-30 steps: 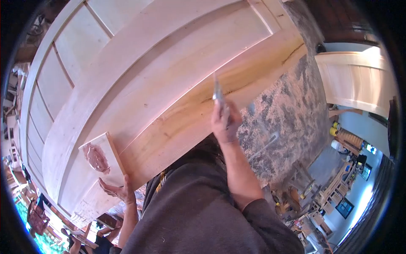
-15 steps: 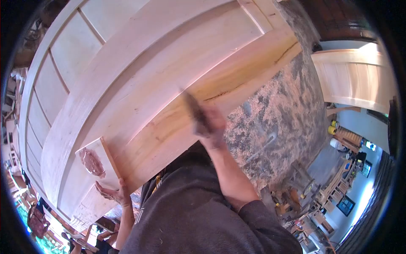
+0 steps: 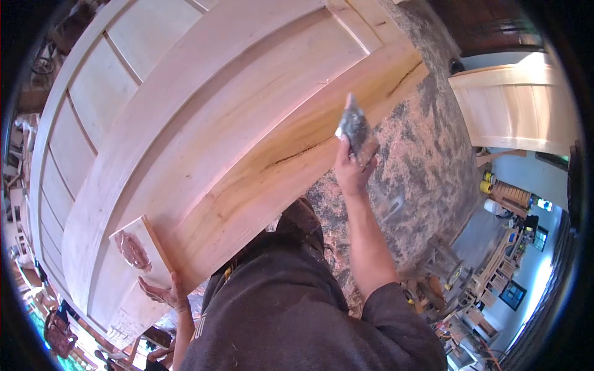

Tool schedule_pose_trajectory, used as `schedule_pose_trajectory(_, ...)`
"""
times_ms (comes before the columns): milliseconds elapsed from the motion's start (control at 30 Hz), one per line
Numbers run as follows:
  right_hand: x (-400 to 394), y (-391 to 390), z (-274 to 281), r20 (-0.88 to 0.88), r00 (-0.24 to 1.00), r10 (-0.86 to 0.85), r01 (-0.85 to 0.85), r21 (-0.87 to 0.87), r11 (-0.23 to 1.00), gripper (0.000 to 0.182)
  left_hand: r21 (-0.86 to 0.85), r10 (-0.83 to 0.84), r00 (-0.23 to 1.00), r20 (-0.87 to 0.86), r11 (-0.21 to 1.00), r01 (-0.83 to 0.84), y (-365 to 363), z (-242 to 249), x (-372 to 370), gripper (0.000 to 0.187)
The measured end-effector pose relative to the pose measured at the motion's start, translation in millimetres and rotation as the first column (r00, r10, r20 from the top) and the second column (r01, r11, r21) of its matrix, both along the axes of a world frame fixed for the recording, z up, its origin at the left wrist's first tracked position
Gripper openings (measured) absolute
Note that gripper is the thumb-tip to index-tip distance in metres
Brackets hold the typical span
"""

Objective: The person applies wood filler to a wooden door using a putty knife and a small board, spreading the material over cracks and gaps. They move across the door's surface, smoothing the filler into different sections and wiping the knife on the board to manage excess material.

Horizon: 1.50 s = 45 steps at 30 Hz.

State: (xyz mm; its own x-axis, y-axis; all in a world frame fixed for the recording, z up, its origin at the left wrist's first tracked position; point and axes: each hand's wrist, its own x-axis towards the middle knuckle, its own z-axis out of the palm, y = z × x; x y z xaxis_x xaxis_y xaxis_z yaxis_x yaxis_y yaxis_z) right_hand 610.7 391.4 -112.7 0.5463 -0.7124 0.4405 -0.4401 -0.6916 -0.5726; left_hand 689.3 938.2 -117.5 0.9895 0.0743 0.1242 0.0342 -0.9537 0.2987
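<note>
My right hand (image 3: 357,167) is closed round a putty knife (image 3: 354,123) with a greyish blade. It is raised over the near edge of a large pale wooden panel door (image 3: 247,123), beside a yellowish rail (image 3: 291,139) with a long dark crack (image 3: 300,153). Down at the lower left, my left hand (image 3: 166,294) grips the near end of a small wooden board (image 3: 151,244), thumb along one side and fingers at the other. A patch of reddish-brown paste (image 3: 132,249) lies on that board, which is over the door's near left part.
Wood shavings cover the dark floor (image 3: 408,167) to the right. Another wooden panel (image 3: 513,111) stands at the right. Farther off are a bench with stacked wood (image 3: 495,266) and yellow containers (image 3: 487,183). Clutter fills the lower left edge.
My right hand has moved right and away from my body with the putty knife, along the rail towards its far end. My left hand and the board have shifted slightly lower in view.
</note>
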Motion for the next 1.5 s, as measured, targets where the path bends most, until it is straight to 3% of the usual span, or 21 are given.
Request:
schedule_pose_trajectory(67, 1.2, 0.6, 0.5, 0.007, 1.0, 0.012, -0.012, -0.01, 1.0, 0.014, 0.008, 0.012, 1.0, -0.019, 1.0, -0.012, -0.1, 1.2, -0.9, 0.117)
schedule_pose_trajectory(100, 0.5, 10.8, -5.2, 0.134, 0.991, 0.012, -0.033, 0.155, 0.987, 0.011, 0.013, 0.014, 0.999, -0.029, 1.0, -0.014, 0.5, 1.7, 0.4, 0.117)
schedule_pose_trajectory(133, 1.5, 15.8, -7.1, 0.085, 0.994, 0.065, -0.065, -0.002, 0.998, 0.009, 0.006, 0.008, 1.0, -0.018, 1.0, -0.008, 1.2, 1.0, 1.6, 0.118)
schedule_pose_trajectory(200, -4.9, 2.5, 4.6, 0.048, 0.995, 0.082, -0.087, 0.098, 0.991, 0.007, -0.008, -0.007, 1.0, 0.001, 1.0, 0.007, 1.4, 0.2, 1.5, 0.118)
schedule_pose_trajectory(300, -10.6, -16.7, 1.9, -0.151, 0.982, -0.116, 0.162, 0.348, 0.923, 0.009, -0.021, 0.006, 1.0, -0.026, 1.0, -0.006, -1.6, 4.4, 1.5, 0.119)
schedule_pose_trajectory(433, -2.5, 32.1, -17.2, 0.244, 0.962, 0.124, -0.179, 0.214, 0.96, 0.013, -0.08, 0.032, 0.997, -0.076, 0.996, -0.038, -5.0, 14.1, 1.5, 0.124)
schedule_pose_trajectory(467, 1.3, 33.9, 4.1, 0.048, 0.975, 0.218, -0.218, -0.006, 0.976, 0.013, -0.083, 0.044, 0.994, -0.096, 0.995, -0.052, -6.3, 18.0, 1.9, 0.124)
schedule_pose_trajectory(567, -13.5, -8.4, -11.6, 0.035, 0.995, 0.089, -0.094, 0.197, 0.976, 0.019, -0.147, 0.029, 0.994, -0.107, 0.988, -0.045, -6.6, 29.4, 9.4, 0.122)
schedule_pose_trajectory(633, -12.0, -40.3, -5.8, 0.089, 0.987, -0.137, 0.123, 0.15, 0.981, 0.018, -0.253, 0.019, 0.995, -0.1, 0.966, -0.044, -6.9, 35.6, 11.0, 0.119)
schedule_pose_trajectory(667, -28.4, -59.6, -9.6, -0.153, 0.966, -0.211, 0.226, 0.093, 0.97, 0.042, -0.328, 0.018, 0.995, -0.094, 0.944, -0.048, -7.5, 39.3, 12.0, 0.118)
schedule_pose_trajectory(700, -39.3, -81.5, -13.9, -0.047, 0.964, -0.261, 0.261, 0.004, 0.965, 0.046, -0.402, 0.017, 0.996, -0.086, 0.914, -0.05, -8.4, 44.1, 13.5, 0.117)
schedule_pose_trajectory(767, -64.3, -99.9, -18.9, 0.093, 0.81, -0.579, 0.373, 0.681, 0.63, 0.05, -0.447, -0.105, 0.994, -0.018, 0.89, 0.086, -27.6, 58.9, 31.9, 0.115)
schedule_pose_trajectory(867, -100.6, -93.1, -14.8, 0.245, 0.724, -0.645, 0.245, 0.783, 0.572, 0.049, -0.624, -0.221, 0.972, 0.079, 0.749, 0.221, -68.1, 52.4, 82.9, 0.118)
schedule_pose_trajectory(967, -178.8, -84.5, -44.4, -0.112, 0.813, -0.571, 0.437, 0.766, 0.471, 0.044, -0.485, -0.349, 0.928, 0.133, 0.793, 0.368, -123.3, 30.9, 169.9, 0.122)
schedule_pose_trajectory(1000, -188.5, -71.1, -41.0, -0.009, 0.767, -0.642, 0.388, 0.803, 0.453, 0.047, -0.573, -0.413, 0.89, 0.192, 0.689, 0.444, -137.0, 10.9, 203.0, 0.123)
schedule_pose_trajectory(1100, -250.3, -44.8, -68.9, 0.175, 0.657, -0.733, 0.399, 0.745, 0.535, 0.071, -0.311, -0.451, 0.891, 0.053, 0.841, 0.444, -209.2, 21.8, 262.2, 0.13)
schedule_pose_trajectory(1200, -317.6, -41.6, -59.5, 0.078, 0.542, -0.837, 0.473, 0.794, 0.381, 0.082, -0.115, -0.383, 0.919, -0.089, 0.921, 0.372, -241.3, 28.3, 265.9, 0.131)
schedule_pose_trajectory(1233, -329.2, -46.3, -46.7, 0.105, 0.501, -0.859, 0.476, 0.796, 0.375, 0.086, -0.05, -0.352, 0.929, -0.116, 0.936, 0.348, -247.9, 28.0, 263.0, 0.131)
schedule_pose_trajectory(1300, -351.6, -57.5, -22.9, -0.051, 0.289, -0.956, 0.44, 0.894, 0.086, 0.076, 0.006, -0.339, 0.941, 0.021, 0.941, 0.339, -249.3, 29.5, 237.3, 0.126)
schedule_pose_trajectory(1400, -464.9, -90.7, -73.6, 0.141, 0.3, -0.944, 0.1, 0.979, 0.178, 0.068, 0.243, -0.495, 0.858, 0.134, 0.856, 0.456, -231.5, -15.6, 156.7, 0.119)
schedule_pose_trajectory(1500, -417.4, -111.3, -13.7, 0.018, 0.211, -0.977, 0.402, 0.91, 0.103, 0.058, -0.015, -0.583, 0.698, -0.415, 0.771, 0.636, -307.6, -0.6, 31.9, 0.111)
